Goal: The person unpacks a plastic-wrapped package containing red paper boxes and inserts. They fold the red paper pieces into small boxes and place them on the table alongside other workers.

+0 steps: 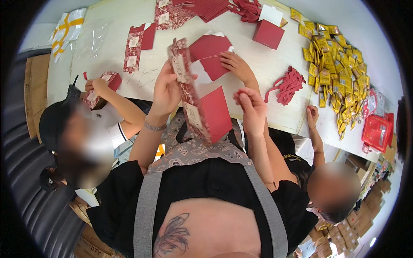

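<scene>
Red box (211, 114) in left hand (167, 92)

Yellow packets (337, 69) and red ribbons (287, 86) lie right; 1 co-worker's hand (235, 65) is just beyond. The left hand clamps the box's upper end; whether the right hand's (253, 107) curled fingers pinch anything, I cannot tell.

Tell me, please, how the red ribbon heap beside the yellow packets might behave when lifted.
The red ribbon heap would probably sag, since its strips lie bent in loose folds. It is likely light for its size, as the strips look thin. Some may trail, since one strip curls out leftward.
</scene>
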Motion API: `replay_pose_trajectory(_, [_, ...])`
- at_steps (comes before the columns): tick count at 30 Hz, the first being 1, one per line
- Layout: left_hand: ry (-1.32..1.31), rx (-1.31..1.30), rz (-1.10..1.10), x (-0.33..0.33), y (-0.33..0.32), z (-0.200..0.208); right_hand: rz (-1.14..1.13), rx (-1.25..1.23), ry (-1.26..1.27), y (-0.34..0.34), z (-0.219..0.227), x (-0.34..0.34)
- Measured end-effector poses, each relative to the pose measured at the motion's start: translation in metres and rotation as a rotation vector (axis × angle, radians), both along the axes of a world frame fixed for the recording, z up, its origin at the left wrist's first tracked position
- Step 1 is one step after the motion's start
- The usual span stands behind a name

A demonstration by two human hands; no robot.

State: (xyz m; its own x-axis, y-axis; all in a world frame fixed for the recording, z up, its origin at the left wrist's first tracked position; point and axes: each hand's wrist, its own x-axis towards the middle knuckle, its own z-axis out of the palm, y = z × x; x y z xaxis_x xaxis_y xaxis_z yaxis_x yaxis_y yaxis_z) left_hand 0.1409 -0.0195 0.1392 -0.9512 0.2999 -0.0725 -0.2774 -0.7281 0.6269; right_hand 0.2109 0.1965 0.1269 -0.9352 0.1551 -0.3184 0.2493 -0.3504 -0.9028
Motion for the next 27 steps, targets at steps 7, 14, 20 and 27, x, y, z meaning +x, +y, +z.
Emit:
replay_pose_trajectory(7, [-0.052, -0.056, 0.054, 0.012, 0.038, -0.011, 0.12, -0.017, 0.114, -0.016, 0.027, 0.008])
replay_pose_trajectory(14, [-0.023, -0.52, 0.255, 0.058, 0.05, 0.011, -0.138, 0.249, 0.168, 0.007, 0.039, 0.053])
replay_pose_trajectory(20, [-0.189, -0.11, -0.075, 0.098, 0.052, 0.04, -0.282, -0.055, 0.016, -0.019, 0.023, 0.087])
replay_pose_trajectory(27, [0.02, -0.778, -0.349, 0.138, 0.021, -0.007, -0.299, -0.36, -0.075, -0.055, 0.002, 0.109])
